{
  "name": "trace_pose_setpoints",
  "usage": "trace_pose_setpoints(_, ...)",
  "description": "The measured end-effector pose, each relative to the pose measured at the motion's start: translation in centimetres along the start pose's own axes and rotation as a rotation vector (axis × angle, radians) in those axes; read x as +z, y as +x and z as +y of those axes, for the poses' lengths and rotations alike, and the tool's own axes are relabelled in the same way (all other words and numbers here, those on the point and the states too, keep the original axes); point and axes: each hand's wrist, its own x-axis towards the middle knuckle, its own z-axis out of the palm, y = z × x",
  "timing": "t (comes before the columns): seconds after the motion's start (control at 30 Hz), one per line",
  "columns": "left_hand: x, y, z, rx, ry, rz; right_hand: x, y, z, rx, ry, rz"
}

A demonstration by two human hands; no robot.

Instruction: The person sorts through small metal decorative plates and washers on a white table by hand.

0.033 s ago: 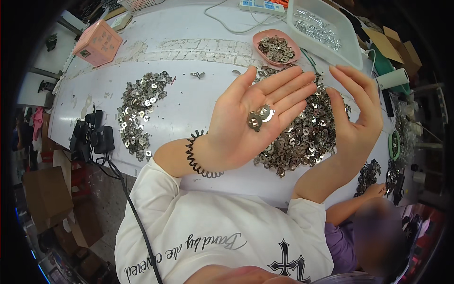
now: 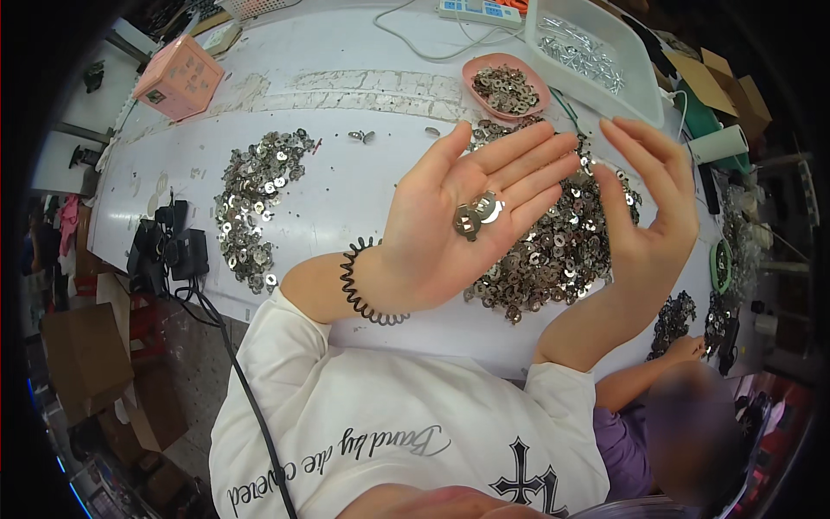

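Note:
My left hand (image 2: 432,216) is held palm up above the table, its fingers stretched out flat. Two small shiny metal clasp-like pieces with slots lie on the palm: a darker one (image 2: 467,223) and a brighter one (image 2: 490,208) beside it, touching or overlapping. To the right, my right hand (image 2: 654,203) is raised with thumb and fingers curved and apart, nothing between them. Below and behind both hands spreads a large heap of small metal pieces (image 2: 553,259), partly hidden by my left hand. A smaller heap of similar pieces (image 2: 251,208) lies to the left.
A pink dish (image 2: 472,93) of metal pieces stands at the back, beside a white tray (image 2: 647,95) of metal pins. At the left are a pink box (image 2: 179,78) and black adapters with cables (image 2: 184,251). Another person's hand (image 2: 687,348) is at a pile on the right.
My right hand has shifted very slightly. The pieces stay on my left palm.

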Motion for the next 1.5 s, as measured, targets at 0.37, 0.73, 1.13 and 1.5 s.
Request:
trace_pose_setpoints(0.37, 0.4, -0.4, -0.4, -0.096, 0.135, 0.183, 1.8, -0.8, -1.2, -0.209, 0.080, -0.340)
trace_pose_setpoints(0.73, -0.2, -0.4, -0.5, -0.048, -0.082, 0.081, 1.7, -0.6, -1.1, 0.120, 0.410, -0.119)
trace_pose_setpoints(1.13, 0.5, -0.3, -0.6, -0.011, 0.011, 0.092, 1.0, -0.3, 0.6, 0.030, -0.152, 0.144)
trace_pose_setpoints(1.5, 0.5, -0.5, -0.4, -0.086, 0.135, 0.145, 1.8, -1.1, -1.2, -0.181, 0.110, -0.344)
